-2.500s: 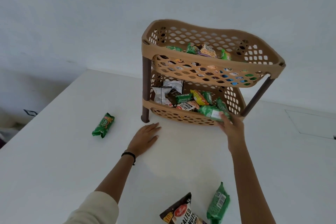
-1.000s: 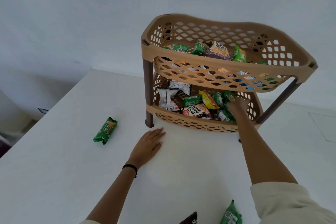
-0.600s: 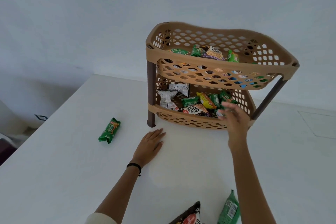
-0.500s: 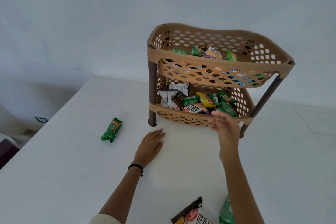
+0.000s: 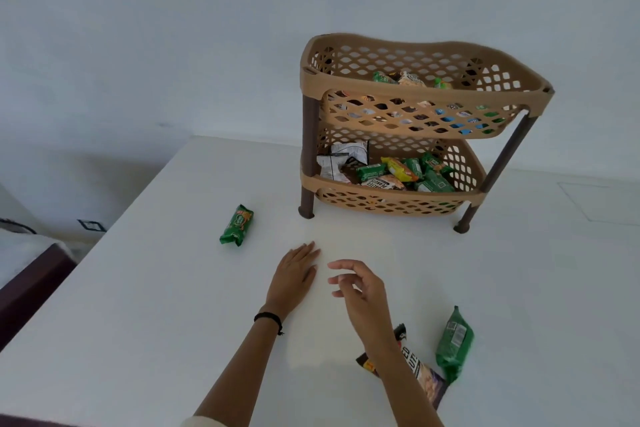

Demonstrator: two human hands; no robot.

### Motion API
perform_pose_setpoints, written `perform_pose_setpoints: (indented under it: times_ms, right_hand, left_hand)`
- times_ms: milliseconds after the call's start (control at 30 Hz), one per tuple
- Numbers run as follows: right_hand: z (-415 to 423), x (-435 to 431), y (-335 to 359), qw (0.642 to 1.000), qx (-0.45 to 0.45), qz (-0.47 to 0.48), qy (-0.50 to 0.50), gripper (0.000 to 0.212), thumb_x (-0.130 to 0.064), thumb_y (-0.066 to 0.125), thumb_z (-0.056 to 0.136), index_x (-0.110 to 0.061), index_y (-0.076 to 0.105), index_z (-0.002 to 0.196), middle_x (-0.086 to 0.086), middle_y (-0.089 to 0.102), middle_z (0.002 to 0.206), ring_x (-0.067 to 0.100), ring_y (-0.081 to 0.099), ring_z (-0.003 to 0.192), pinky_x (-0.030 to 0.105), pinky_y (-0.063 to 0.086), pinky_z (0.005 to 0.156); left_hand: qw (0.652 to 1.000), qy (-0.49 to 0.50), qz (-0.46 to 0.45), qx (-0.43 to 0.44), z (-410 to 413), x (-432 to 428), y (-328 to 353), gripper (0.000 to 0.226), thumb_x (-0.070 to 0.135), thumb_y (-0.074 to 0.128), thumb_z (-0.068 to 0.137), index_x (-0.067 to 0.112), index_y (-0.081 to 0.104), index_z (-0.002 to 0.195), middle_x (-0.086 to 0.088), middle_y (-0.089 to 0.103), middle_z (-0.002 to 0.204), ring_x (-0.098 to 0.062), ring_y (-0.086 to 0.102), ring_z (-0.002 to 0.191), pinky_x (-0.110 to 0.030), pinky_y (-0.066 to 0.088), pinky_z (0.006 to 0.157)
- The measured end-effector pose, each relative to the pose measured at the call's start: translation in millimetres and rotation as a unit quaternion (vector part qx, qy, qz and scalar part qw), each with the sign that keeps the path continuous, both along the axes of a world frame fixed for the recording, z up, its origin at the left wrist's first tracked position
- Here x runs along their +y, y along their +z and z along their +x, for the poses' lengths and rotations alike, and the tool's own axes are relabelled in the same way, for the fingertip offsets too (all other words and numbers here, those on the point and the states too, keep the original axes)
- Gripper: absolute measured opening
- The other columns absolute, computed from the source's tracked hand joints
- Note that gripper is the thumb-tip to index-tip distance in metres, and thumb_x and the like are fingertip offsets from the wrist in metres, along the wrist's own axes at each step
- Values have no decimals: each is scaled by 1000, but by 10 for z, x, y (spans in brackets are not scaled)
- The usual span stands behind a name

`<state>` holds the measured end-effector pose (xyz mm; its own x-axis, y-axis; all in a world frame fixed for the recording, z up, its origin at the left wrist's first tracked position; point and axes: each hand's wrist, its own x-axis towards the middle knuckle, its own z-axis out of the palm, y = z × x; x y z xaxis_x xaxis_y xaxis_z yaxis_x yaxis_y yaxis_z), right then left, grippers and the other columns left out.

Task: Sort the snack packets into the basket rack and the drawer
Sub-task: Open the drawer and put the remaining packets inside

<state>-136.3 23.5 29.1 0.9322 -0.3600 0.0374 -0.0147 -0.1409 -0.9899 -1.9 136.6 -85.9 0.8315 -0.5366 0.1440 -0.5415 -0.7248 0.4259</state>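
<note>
A tan two-tier basket rack [image 5: 394, 199] with brown legs stands at the back of the white table [image 5: 145, 305]. Both tiers hold several snack packets. A small green packet [image 5: 237, 225] lies alone to the rack's left. Near the front edge lie a dark peanut packet [image 5: 420, 369], partly under my right forearm, and a green packet [image 5: 454, 343]. My left hand [image 5: 294, 276] rests flat on the table, palm down. Beside it, my right hand [image 5: 360, 288] hovers just above the table with curled, spread fingers, holding nothing.
The table's left edge drops off to a floor, where a dark piece of furniture [image 5: 27, 281] stands at the far left. A white wall rises behind the rack. A faint rectangular outline [image 5: 602, 199] marks the table at the right.
My right hand put a green packet into the lower tier, then drew back empty toward me to beside the left hand. The left hand has stayed flat on the table.
</note>
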Motion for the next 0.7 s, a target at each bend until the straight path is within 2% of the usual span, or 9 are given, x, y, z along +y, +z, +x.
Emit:
perform_pose_setpoints:
  times_ms: [133, 300, 433, 567, 633, 700]
  right_hand:
    - [-152, 159, -80, 1000, 2, -8, 19, 33, 4, 40, 91, -16, 65, 94, -12, 68, 99, 2, 66, 80, 20, 56, 67]
    - [-285, 314, -153, 996, 11, -52, 66, 38, 4, 41, 89, -28, 62, 89, -14, 66, 100, 2, 65, 80, 22, 57, 68]
    - [-437, 425, -336, 987, 38, -99, 120, 34, 3, 42, 88, -22, 63, 96, -18, 64, 101, -1, 63, 82, 29, 54, 74]
    - [-704, 471, -559, 977, 62, -126, 161, 33, 1, 45, 89, -27, 63, 97, -17, 62, 102, -6, 58, 86, 10, 47, 74]
    - [-868, 485, -661, 974, 69, -133, 173, 30, 0, 47, 91, -23, 63, 99, -15, 62, 102, -5, 58, 92, 8, 46, 81]
    - [-1020, 504, -753, 973, 65, -128, 181, 28, 3, 47, 89, -16, 64, 101, -9, 62, 105, -1, 57, 100, 12, 44, 94]
  left_hand:
    - [1000, 3, 12, 1, -167, 150, -27, 44, 26, 31, 101, 22, 33, 145, 3, 24, 156, -13, 19, 145, -29, 9, 119]
    - [1000, 13, 7, -1, -438, 380, -38, 44, 26, 32, 101, 22, 33, 145, 4, 24, 156, -14, 19, 145, -30, 9, 119]
    - [999, 43, -8, 0, -660, 563, -49, 43, 28, 35, 101, 22, 35, 144, 5, 26, 155, -13, 19, 145, -28, 9, 119]
    - [996, 78, -40, -10, -931, 728, -29, 42, 25, 40, 99, 19, 42, 141, 3, 32, 152, -15, 27, 143, -28, 11, 117]
    - [993, 106, -51, -12, -1094, 816, -21, 41, 23, 41, 99, 18, 44, 140, 3, 35, 151, -15, 30, 141, -28, 13, 117]
    - [989, 137, -56, -8, -1260, 903, -7, 41, 22, 42, 99, 18, 44, 139, 2, 37, 150, -15, 32, 140, -30, 15, 118]
